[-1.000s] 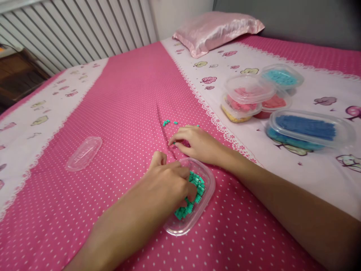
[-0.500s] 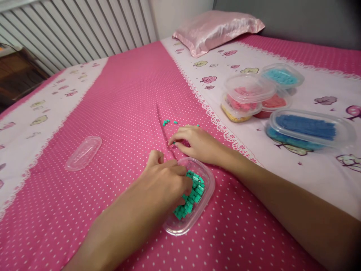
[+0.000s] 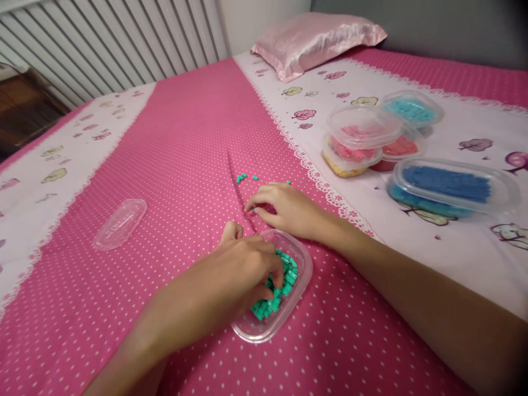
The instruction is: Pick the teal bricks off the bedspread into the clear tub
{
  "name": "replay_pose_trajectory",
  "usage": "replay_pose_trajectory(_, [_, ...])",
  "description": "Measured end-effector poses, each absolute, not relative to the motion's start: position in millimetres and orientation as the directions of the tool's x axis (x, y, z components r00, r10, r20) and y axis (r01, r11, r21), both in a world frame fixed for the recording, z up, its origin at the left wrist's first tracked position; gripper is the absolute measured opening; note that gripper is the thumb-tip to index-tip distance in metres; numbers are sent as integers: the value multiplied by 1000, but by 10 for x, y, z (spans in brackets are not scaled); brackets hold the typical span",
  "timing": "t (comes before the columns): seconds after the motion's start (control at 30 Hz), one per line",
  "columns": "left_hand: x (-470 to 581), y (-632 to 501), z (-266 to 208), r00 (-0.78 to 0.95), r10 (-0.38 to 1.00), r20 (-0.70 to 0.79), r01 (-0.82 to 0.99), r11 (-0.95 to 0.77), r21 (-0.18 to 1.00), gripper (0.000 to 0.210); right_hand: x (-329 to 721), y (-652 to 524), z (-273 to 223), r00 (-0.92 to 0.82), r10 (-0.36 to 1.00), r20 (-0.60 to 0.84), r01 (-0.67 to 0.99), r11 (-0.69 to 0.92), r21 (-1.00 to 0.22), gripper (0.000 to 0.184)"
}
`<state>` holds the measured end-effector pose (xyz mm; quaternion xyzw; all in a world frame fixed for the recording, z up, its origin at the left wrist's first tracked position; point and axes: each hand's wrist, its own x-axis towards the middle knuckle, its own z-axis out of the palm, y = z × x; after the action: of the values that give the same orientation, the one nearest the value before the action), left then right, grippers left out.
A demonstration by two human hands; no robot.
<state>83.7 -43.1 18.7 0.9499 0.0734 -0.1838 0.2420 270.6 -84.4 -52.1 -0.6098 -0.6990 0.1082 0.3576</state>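
Observation:
My left hand (image 3: 251,269) reaches over a clear plastic container (image 3: 303,275), its curled fingers dipping among small green toy bricks (image 3: 289,275). Thumb and forefinger stand apart, with bricks visible between them; the other fingertips are hidden. Just beyond the container, my right hand (image 3: 284,206) rests on the dotted bedsheet. Its thumb and forefinger close around a small green brick (image 3: 253,208), mostly covered by the fingers. A few loose green bricks (image 3: 241,177) lie on the sheet beyond that hand.
A clear lid (image 3: 121,224) lies on the sheet at left. Stacked containers with pink and yellow pieces (image 3: 352,148), a red one (image 3: 400,148), a turquoise one (image 3: 412,110) and a blue one (image 3: 449,184) stand at right. A pink pillow (image 3: 317,41) lies at the back.
My left hand has shifted slightly within the container, and its thumb and forefinger show more clearly against the bricks. My right hand stays nearly still.

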Motion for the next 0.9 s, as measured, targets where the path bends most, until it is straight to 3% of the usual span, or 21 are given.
replay_pose_trajectory(0.4, [799, -388, 214, 940, 30, -340, 180, -889, 421, 19, 2696, -848, -520, -7, 935, 354, 777, 228, -587, 25])
replay_pose_trajectory(0.6, [797, -425, 90, 978, -15, -209, 71, -915, 398, 25, 2694, -851, -514, -2, 938, 347, 778, 220, -589, 24])
replay_pose_trajectory(0.8, [799, -435, 219, 954, 36, -297, 149, -918, 368, 18, 2699, -854, -512, 1, 936, 353, 777, 222, -590, 25])
replay_pose_trajectory(0.9, [803, -436, 283, 964, 45, -262, 145, -915, 377, 23, 2700, -853, -514, 0, 934, 358, 777, 226, -588, 25])
